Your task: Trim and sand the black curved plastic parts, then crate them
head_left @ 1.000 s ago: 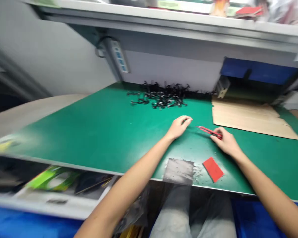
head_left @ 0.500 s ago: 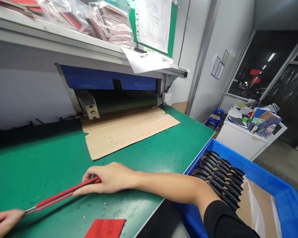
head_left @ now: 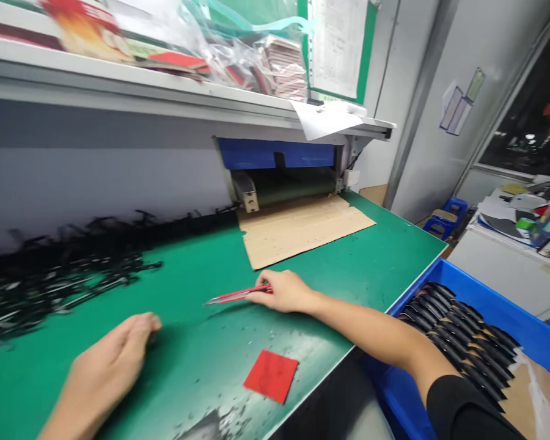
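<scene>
My right hand (head_left: 282, 291) grips a pair of red-handled tweezers (head_left: 239, 295) above the green tabletop; their thin metal tips point left. At the lower left my left hand (head_left: 110, 360) is closed, thumb against curled fingers, apart from the tweezers. Whatever lies inside those fingers, if anything, is hidden. Between my arms, near the front edge, a red square pad (head_left: 272, 375) rests flat with dark bits around it. Beyond my left hand lies a heap of thin black parts (head_left: 68, 281), blurred.
A cardboard sheet (head_left: 302, 229) projects from under the blue-covered opening (head_left: 256, 154). To the right, a blue bin (head_left: 547, 342) holds rows of glossy black curved pieces (head_left: 461, 336). A shelf (head_left: 187, 101) with bagged pieces overhangs the table. Small black scraps dot the tabletop.
My view has swung left, bringing the black heap into sight. My left hand has let go of the tweezers' tip end and moved apart; my right hand keeps hold of them.
</scene>
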Action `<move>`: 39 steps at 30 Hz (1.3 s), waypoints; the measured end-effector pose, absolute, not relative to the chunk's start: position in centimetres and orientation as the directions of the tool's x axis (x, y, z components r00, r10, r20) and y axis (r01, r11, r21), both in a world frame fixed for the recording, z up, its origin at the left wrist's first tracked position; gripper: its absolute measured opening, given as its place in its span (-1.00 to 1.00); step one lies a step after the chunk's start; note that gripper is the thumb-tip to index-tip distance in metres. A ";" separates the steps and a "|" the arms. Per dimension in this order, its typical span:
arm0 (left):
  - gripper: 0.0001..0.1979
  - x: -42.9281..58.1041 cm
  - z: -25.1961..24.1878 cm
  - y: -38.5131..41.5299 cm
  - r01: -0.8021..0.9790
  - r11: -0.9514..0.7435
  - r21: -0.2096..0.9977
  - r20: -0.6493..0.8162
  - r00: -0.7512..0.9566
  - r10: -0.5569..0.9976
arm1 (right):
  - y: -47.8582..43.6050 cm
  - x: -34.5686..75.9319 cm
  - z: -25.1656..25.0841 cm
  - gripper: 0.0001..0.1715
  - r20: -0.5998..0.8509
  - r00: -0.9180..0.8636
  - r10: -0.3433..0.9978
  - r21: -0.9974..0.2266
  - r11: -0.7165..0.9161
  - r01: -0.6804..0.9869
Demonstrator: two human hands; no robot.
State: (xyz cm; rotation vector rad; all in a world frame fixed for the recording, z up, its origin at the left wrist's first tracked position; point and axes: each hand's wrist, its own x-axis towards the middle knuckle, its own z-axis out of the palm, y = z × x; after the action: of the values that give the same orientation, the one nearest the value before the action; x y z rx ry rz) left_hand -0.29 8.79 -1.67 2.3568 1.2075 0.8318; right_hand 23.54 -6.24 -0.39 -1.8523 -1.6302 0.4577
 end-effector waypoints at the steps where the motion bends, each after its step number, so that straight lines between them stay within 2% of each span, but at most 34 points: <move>1: -0.45 -0.4 -1.7 8.5 0.603 -0.556 0.573 0.335 0.447 0.830 | -6.2 23.5 -0.6 -0.59 0.145 0.167 0.975 -0.655 -0.032 0.755; 3: -0.53 -0.2 -1.7 7.6 0.557 -0.584 0.591 0.338 0.486 0.806 | -6.1 23.4 -1.0 -0.60 0.150 0.144 0.978 -0.658 -0.010 0.753; 7: -0.54 0.6 -1.7 6.4 0.421 -0.707 0.569 0.319 0.679 0.661 | -6.0 23.0 -1.5 -0.63 0.162 0.104 0.981 -0.646 0.026 0.763; 10: -0.54 0.6 -2.0 6.4 0.360 -0.725 0.588 0.293 0.740 0.605 | -5.9 22.9 -1.9 -0.65 0.170 0.095 0.981 -0.621 0.032 0.783; 15: -0.56 0.5 -2.6 6.7 0.403 -0.693 0.597 0.247 0.730 0.637 | -5.8 23.0 -1.7 -0.70 0.148 0.081 0.986 -0.557 0.015 0.831; 19: -0.60 0.4 -2.8 6.9 0.449 -0.658 0.604 0.252 0.675 0.693 | -6.0 23.4 -1.0 -0.67 0.116 0.077 0.990 -0.460 -0.015 0.888; 24: -0.64 0.1 -3.2 7.1 0.503 -0.622 0.601 0.300 0.579 0.758 | -7.0 24.4 -0.9 -0.67 0.111 0.236 0.965 -0.299 -0.194 0.934; 27: -0.64 0.4 -3.5 6.9 0.504 -0.628 0.593 0.308 0.578 0.755 | -6.4 25.8 -0.6 -0.66 0.123 0.308 0.944 -0.270 -0.267 0.925; 31: -0.68 0.9 -4.1 6.8 0.502 -0.616 0.607 0.273 0.596 0.755 | -1.2 30.2 2.0 -0.61 0.169 0.361 0.917 -0.349 -0.287 0.892; 36: -0.77 0.6 -4.5 6.7 0.507 -0.583 0.635 0.222 0.602 0.767 | 9.3 37.5 6.3 -0.57 0.246 0.474 0.845 -0.517 -0.299 0.802; 39: -0.80 0.5 -4.5 6.5 0.522 -0.572 0.633 0.196 0.606 0.771 | 14.3 40.7 7.3 -0.57 0.231 0.566 0.791 -0.627 -0.324 0.708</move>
State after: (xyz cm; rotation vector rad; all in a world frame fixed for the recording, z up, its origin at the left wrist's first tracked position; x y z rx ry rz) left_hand 0.46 6.55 -4.46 2.3083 1.0191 0.6280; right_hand 40.68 14.31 7.30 -2.0988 -1.1947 0.1522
